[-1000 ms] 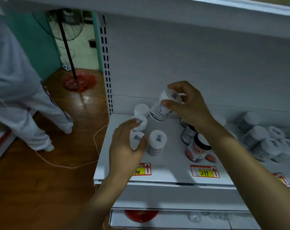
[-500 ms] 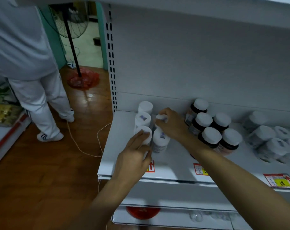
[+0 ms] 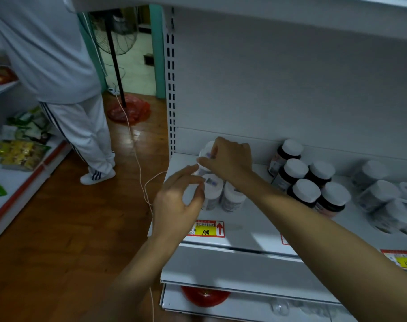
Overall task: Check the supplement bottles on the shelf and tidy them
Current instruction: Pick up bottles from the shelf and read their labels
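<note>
Several white supplement bottles [image 3: 213,191] stand in a tight cluster at the left end of the white shelf [image 3: 249,226]. My right hand [image 3: 230,159] reaches over the cluster, and its fingers pinch the cap of a white bottle [image 3: 206,151] in the back row. My left hand [image 3: 177,203] is at the cluster's left front, fingers loosely spread, thumb against the side of the front bottle. To the right stand several dark bottles with white caps [image 3: 295,170]. Further right, more white bottles [image 3: 379,196] lie tipped over.
A price tag marked 108 [image 3: 207,228] sticks to the shelf front. A person in white clothes [image 3: 65,73] stands at the left by a shelf of snack packets [image 3: 18,152]. A white cable [image 3: 137,163] runs over the wooden floor. A fan stand [image 3: 117,66] rises behind.
My right hand set the lifted white bottle down into the cluster, then shifted to the back-row bottle. My left hand stayed by the front bottle and loosened.
</note>
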A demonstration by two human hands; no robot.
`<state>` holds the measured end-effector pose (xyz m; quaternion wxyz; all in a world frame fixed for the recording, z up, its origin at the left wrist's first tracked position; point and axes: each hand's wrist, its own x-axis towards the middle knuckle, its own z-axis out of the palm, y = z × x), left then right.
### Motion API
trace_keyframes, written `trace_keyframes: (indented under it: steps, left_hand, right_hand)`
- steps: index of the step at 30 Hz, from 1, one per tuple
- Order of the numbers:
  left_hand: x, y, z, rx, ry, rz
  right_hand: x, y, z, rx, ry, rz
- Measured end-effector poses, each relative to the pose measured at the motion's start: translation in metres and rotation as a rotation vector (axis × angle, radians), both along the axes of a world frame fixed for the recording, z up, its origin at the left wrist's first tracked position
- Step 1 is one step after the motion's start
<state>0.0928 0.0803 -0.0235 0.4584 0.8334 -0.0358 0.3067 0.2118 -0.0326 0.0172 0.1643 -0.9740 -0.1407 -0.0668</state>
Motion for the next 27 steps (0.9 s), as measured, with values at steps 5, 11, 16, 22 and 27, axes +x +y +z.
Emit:
trace_keyframes:
  steps: [5, 11, 16, 22, 27]
  left_hand:
    - [0.01, 0.01, 0.022, -0.172, -0.003, -0.021]
    - [-0.002, -0.003, 0.066, -0.216, -0.018, -0.192]
    - [-0.037, -0.039, 0.097, -0.784, 0.215, -0.384]
    - [-0.086, -0.085, 0.122, -1.322, 0.51, -0.687]
    - [-0.106, -0.113, 0.112, -1.407, 0.597, -0.835]
  right_hand:
    - [-0.046, -0.011, 0.058, 0.313, -0.136, 0.128]
    - [-0.084, -0.034, 0.118, 0.652, 0.086, 0.109]
    - [-0.101, -0.076, 0.119, 0.891, 0.309, 0.34]
    - [-0.134, -0.12, 0.112, 1.124, 0.481, 0.544]
    - [-0.163, -0.142, 0.099, 1.233, 0.526, 0.492]
